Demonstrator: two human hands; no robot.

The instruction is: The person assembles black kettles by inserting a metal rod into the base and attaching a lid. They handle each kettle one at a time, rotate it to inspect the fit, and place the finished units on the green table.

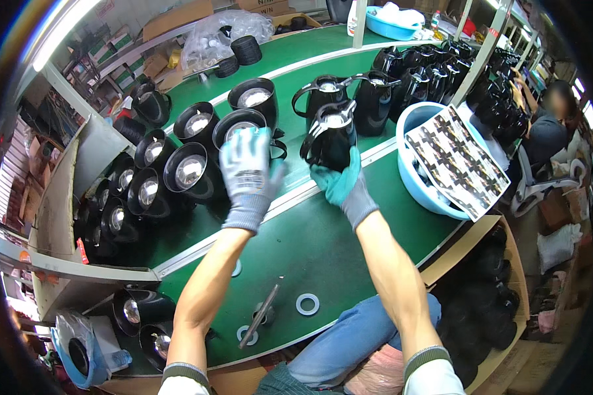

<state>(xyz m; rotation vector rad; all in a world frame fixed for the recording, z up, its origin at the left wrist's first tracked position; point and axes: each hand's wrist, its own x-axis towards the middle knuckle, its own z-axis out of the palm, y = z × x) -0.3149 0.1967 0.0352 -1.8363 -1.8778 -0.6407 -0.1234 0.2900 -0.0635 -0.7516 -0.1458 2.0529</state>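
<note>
Nearest the person, on the green bench [323, 250], lie a metal rod [259, 315] and a white ring [308, 304], both loose and apart from either hand. Below the bench edge at left, further black jug bodies [141, 309] lie on their sides.

Left hand [247, 172], in a grey glove, is raised over the bench with fingers spread open, gripping nothing. It hovers just in front of an open-topped black jug body [240, 122] lying on its side; contact cannot be confirmed.

Right hand [342, 181], in a grey glove with teal palm, has its fingers closed against the lower part of an upright black jug [331, 135] with handle and lid, standing at the white strip between bench and green belt [290, 56].

To the right, a light blue basin [418, 178] sits on the bench, a patterned sheet [456, 159] across its rim.

Beyond, rows of black jug bodies with shiny interiors [178, 148] fill the left of the belt; finished jugs [428, 76] crowd the far right. Another person [550, 128] sits at far right.
</note>
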